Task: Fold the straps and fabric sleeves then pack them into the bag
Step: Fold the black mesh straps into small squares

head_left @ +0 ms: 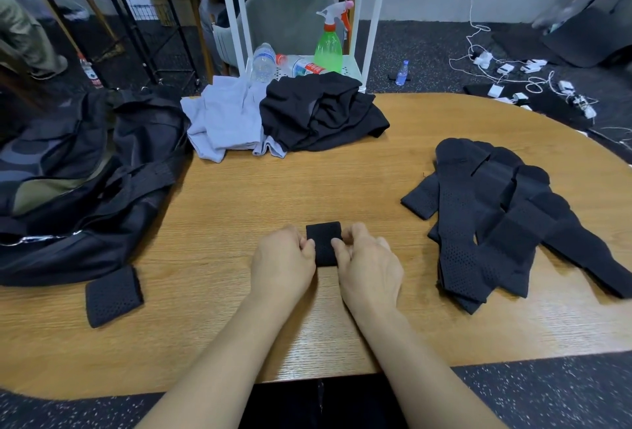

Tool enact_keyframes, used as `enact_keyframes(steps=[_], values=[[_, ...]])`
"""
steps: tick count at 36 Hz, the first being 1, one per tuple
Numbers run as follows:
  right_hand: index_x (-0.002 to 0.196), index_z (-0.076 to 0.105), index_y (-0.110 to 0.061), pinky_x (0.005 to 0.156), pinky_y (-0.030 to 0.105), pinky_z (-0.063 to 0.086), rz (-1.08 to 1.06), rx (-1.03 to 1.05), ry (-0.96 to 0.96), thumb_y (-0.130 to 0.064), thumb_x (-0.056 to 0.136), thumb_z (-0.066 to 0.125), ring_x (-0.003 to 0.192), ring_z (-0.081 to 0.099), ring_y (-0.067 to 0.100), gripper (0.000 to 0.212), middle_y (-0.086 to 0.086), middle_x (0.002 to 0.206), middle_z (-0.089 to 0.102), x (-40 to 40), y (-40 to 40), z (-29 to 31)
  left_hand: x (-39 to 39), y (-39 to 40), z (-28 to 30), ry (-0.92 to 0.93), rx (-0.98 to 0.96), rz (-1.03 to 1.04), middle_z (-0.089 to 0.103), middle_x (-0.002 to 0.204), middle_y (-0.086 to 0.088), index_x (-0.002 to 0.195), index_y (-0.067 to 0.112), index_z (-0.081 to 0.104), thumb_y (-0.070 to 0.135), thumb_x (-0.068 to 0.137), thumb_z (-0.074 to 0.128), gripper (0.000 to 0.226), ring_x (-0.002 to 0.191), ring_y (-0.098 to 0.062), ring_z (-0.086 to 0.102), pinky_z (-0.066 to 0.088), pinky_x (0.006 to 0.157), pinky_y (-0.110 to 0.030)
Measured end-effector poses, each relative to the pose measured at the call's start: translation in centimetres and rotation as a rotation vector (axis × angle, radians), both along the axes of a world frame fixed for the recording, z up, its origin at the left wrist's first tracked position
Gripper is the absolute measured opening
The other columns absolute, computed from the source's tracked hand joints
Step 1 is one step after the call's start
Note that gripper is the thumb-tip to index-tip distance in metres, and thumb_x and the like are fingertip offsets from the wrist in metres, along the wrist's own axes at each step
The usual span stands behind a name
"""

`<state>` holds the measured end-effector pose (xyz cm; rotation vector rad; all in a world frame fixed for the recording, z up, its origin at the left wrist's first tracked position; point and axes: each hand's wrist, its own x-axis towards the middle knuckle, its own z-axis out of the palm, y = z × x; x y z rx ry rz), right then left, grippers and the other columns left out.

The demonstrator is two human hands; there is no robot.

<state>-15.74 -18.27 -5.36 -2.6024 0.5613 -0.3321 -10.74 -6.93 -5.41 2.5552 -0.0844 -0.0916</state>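
**Two hands pinch one small folded strap**

The left hand and the right hand each pinch a side of one small folded strap. The fingers curl onto it from both sides. It lies flat on the wooden table, near the front edge. Its long side runs away from the person.

One more folded strap lies to the left, just beside the open black bag. It is tilted a little. A pile of unfolded black straps sits to the right, close to the table's right edge; how many is hard to count. Bare wood lies between the hands and the bag.

At the back lie one grey cloth and one black cloth, touching.
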Motion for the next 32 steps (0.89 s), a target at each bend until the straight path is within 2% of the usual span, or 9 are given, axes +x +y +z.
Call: enact_keyframes(steps=[6,9,11,13,17,20,24,28,32], values=[[0.100,0.053,-0.027,0.066,0.030,0.036,-0.028,0.086,0.018,-0.044,0.099,0.046,0.094,0.052,0.013,0.019,-0.010,0.084,0.062,0.0,-0.4,0.2,-0.7,0.5,-0.6,-0.095,-0.146,-0.006,0.060,0.065,0.004,0.072,0.019,0.055,0.027,0.092,0.061,0.022,0.065,-0.018,0.057,0.044,0.061,-0.031],[0.101,0.058,-0.027,0.068,0.031,0.038,-0.023,0.183,-0.099,-0.039,0.100,0.047,0.092,0.054,0.013,0.016,-0.013,0.087,0.057,-0.6,-0.8,0.3,-1.6,1.3,-0.8,-0.205,-0.236,-0.031,0.056,0.062,0.009,0.071,0.020,0.052,0.025,0.093,0.061,0.024,0.059,-0.007,0.052,0.036,0.056,-0.023],[0.106,0.063,-0.024,0.070,0.031,0.038,0.042,0.083,-0.187,-0.031,0.100,0.048,0.093,0.051,0.014,0.017,-0.009,0.096,0.059,-1.3,-1.1,0.1,-2.5,1.9,-0.9,-0.306,-0.241,-0.097,0.059,0.073,0.010,0.078,0.020,0.058,0.023,0.094,0.060,0.016,0.067,-0.004,0.053,0.039,0.062,-0.023],[0.111,0.067,-0.021,0.074,0.033,0.041,0.143,-0.061,-0.224,-0.027,0.098,0.046,0.098,0.050,0.018,0.025,-0.005,0.107,0.063,-1.9,-1.3,-0.5,-3.2,2.4,-1.1,-0.398,-0.163,-0.207,0.061,0.093,0.007,0.096,0.020,0.067,0.022,0.096,0.056,0.011,0.085,-0.009,0.055,0.044,0.073,-0.028],[0.111,0.071,-0.019,0.082,0.038,0.040,0.307,-0.233,-0.233,-0.017,0.087,0.049,0.110,0.048,0.021,0.033,-0.006,0.119,0.067,-2.8,-1.4,-1.8,-4.3,2.9,-1.8,-0.518,0.059,-0.423,0.063,0.119,0.007,0.119,0.021,0.068,0.027,0.092,0.037,0.041,0.112,-0.015,0.047,0.042,0.082,-0.035],[0.110,0.071,-0.018,0.083,0.037,0.039,0.331,-0.274,-0.237,-0.012,0.081,0.052,0.109,0.051,0.022,0.035,-0.006,0.119,0.068,-2.9,-1.1,-2.1,-4.7,3.3,-1.8,-0.541,0.159,-0.418,0.066,0.118,0.008,0.116,0.020,0.070,0.025,0.089,0.035,0.044,0.111,-0.015,0.049,0.037,0.084,-0.035],[0.108,0.072,-0.019,0.082,0.033,0.033,0.381,-0.317,-0.241,-0.018,0.082,0.037,0.107,0.050,0.020,0.044,-0.007,0.115,0.069,-2.4,0.3,-1.5,-5.0,4.5,-1.2,-0.519,0.244,-0.365,0.067,0.115,0.008,0.111,0.020,0.072,0.024,0.086,0.036,0.044,0.109,-0.017,0.055,0.026,0.083,-0.032],[0.107,0.073,-0.018,0.079,0.033,0.026,0.451,-0.327,-0.266,-0.015,0.081,0.043,0.105,0.050,0.021,0.040,-0.005,0.114,0.070,-1.5,3.2,-1.6,-5.4,7.2,-1.3,-0.528,0.257,-0.285,0.067,0.114,0.008,0.109,0.019,0.072,0.017,0.081,0.059,0.031,0.109,-0.017,0.056,0.025,0.084,-0.030],[0.103,0.073,-0.018,0.078,0.035,0.029,0.551,-0.333,-0.307,-0.015,0.079,0.051,0.103,0.052,0.021,0.034,-0.006,0.112,0.070,-0.8,7.0,-1.6,-6.2,10.8,-1.5,-0.469,0.262,-0.153,0.061,0.124,0.002,0.107,0.021,0.072,0.015,0.078,0.071,0.030,0.121,-0.020,0.045,0.025,0.091,-0.037]])
